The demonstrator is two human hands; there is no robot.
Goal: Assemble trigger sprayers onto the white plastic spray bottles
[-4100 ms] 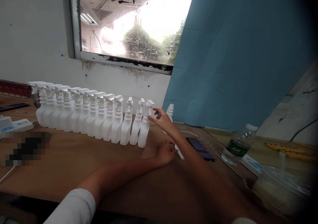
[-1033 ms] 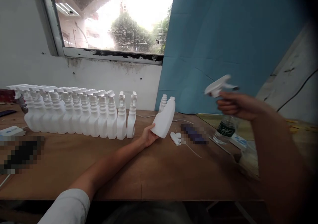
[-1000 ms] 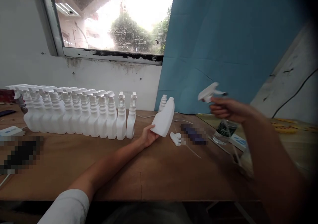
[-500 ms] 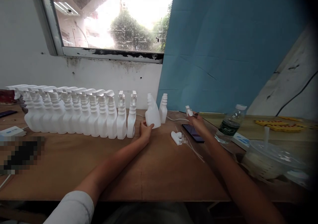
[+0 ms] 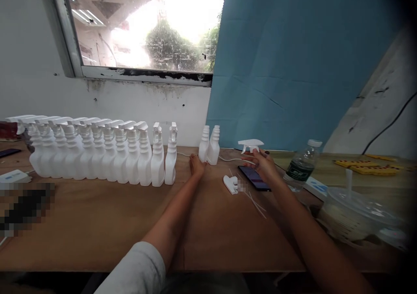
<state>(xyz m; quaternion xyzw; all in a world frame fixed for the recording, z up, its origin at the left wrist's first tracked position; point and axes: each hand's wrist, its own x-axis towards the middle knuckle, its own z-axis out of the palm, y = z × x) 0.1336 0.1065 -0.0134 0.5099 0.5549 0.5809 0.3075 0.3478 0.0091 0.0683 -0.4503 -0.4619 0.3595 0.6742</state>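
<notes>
Two white bottles without tops stand side by side in the middle of the table. My left hand [image 5: 197, 166] is closed at the base of the nearer-left bottle [image 5: 203, 144], its thumb in front; the other bottle [image 5: 213, 146] touches or nearly touches it. My right hand [image 5: 262, 163] holds a white trigger spray head [image 5: 250, 145] up above the table, nozzle pointing left. Below and between the hands, more white spray heads [image 5: 230, 184] lie with thin tubes [image 5: 256, 203]. Left of my left hand, a row of white spray bottles [image 5: 120, 155] stands with spray heads on.
A dark phone [image 5: 254, 178] lies under my right hand. Past my right forearm are a water bottle [image 5: 301, 166], a lidded cup with a straw [image 5: 355, 211] and yellow items [image 5: 371, 166]. A white cable [image 5: 228, 158] runs along the back near the blue sheet [image 5: 276, 68].
The bottle in my left hand has turned and now stands upright against its neighbour. My right hand has turned the spray head sideways and moved slightly right.
</notes>
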